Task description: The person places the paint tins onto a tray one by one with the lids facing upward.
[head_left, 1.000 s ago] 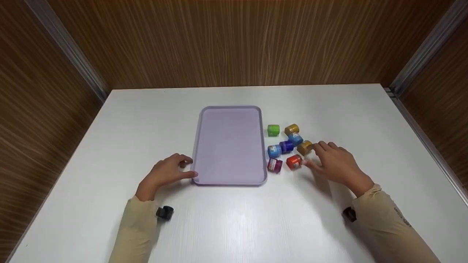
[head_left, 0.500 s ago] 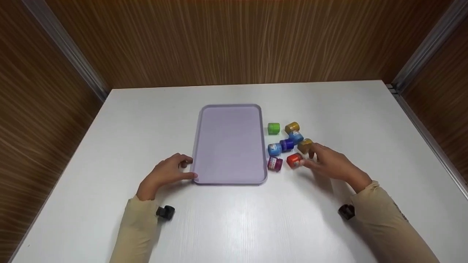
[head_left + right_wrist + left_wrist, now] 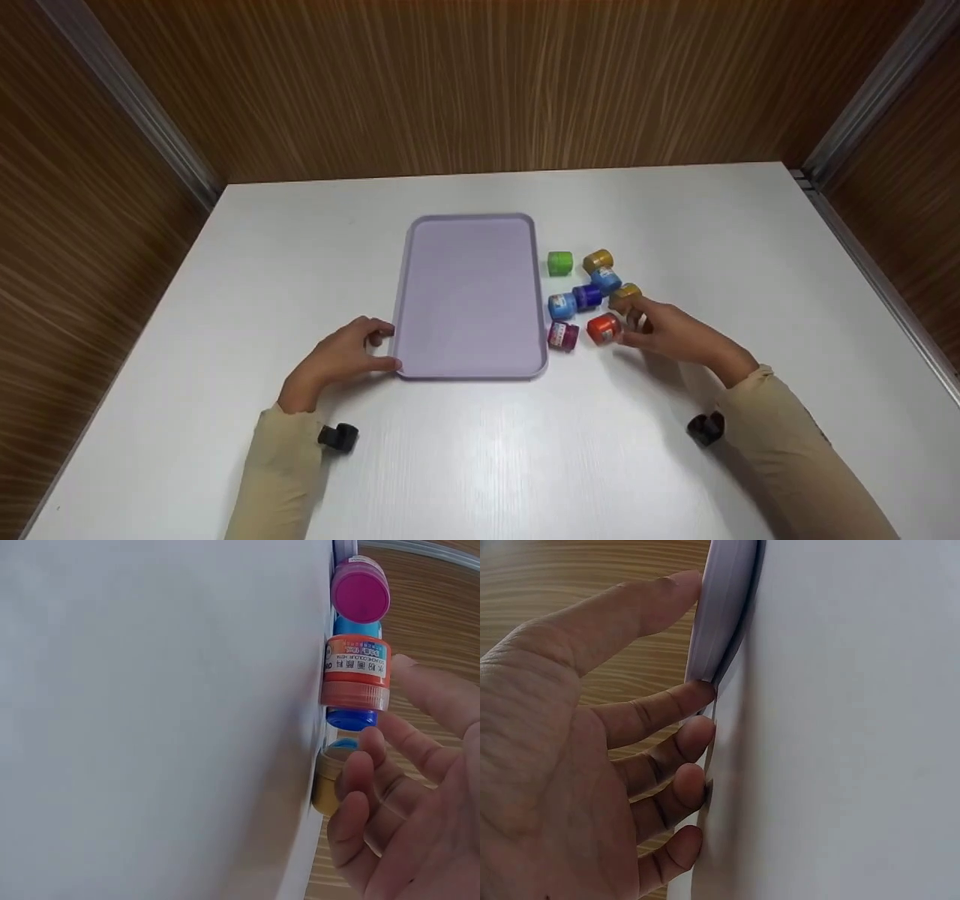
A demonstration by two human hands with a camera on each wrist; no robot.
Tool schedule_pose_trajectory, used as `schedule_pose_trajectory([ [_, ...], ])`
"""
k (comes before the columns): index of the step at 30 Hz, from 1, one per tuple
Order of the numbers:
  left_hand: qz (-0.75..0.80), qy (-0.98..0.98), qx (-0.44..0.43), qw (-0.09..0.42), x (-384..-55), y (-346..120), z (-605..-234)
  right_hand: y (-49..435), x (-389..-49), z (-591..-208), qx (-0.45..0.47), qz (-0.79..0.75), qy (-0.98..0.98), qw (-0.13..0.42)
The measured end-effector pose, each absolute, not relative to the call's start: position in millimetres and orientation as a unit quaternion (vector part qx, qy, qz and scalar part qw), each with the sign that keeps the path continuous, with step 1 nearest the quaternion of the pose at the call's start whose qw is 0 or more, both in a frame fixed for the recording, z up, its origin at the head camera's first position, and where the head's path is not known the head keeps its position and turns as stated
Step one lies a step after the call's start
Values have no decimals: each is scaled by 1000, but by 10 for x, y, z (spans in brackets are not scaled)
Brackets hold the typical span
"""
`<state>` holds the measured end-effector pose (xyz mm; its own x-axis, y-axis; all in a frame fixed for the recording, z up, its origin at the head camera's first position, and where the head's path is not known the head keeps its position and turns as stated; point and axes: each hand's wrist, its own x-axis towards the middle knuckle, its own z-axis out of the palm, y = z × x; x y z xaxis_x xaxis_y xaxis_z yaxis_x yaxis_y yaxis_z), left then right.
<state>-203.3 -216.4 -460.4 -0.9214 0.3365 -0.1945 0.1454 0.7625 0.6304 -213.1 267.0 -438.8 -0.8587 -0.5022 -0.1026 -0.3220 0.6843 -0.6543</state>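
My left hand (image 3: 341, 352) is at the near left corner of a lilac tray (image 3: 469, 300). In the left wrist view its thumb touches the rim and the index fingertip meets the tray's edge; the other fingers bend loosely. My right hand (image 3: 679, 334) reaches around the right side of a red gouache paint jar (image 3: 603, 328) lying on its side. Its thumb is right by that jar, and its fingers overlap an ochre paint jar (image 3: 625, 291) behind. In the right wrist view the red jar (image 3: 358, 667) shows a printed label, with bent fingers beneath it.
Beside the tray's right edge lie more paint jars: magenta (image 3: 562, 336), light blue (image 3: 561, 306), dark blue (image 3: 587, 297), another blue one (image 3: 606, 279), ochre (image 3: 598, 261) and green (image 3: 559, 262). All lie on a white table (image 3: 465, 457) backed by a wood-grain panel (image 3: 480, 90).
My right hand has shifted slightly left, its fingers bending in toward the red and ochre jars. The left thumb has drawn back slightly to the tray's rim. The jars stay in place.
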Motion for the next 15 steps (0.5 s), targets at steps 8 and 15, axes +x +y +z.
schedule_pose_trajectory([
  [8, 334, 922, 123, 154, -2025, -2167, -4605, 2627, -2168, -4415, -225, -313, 910, 155],
  [15, 340, 920, 119, 158, -2031, -2174, -4607, 2615, -2175, -4423, -221, -304, 913, 161],
])
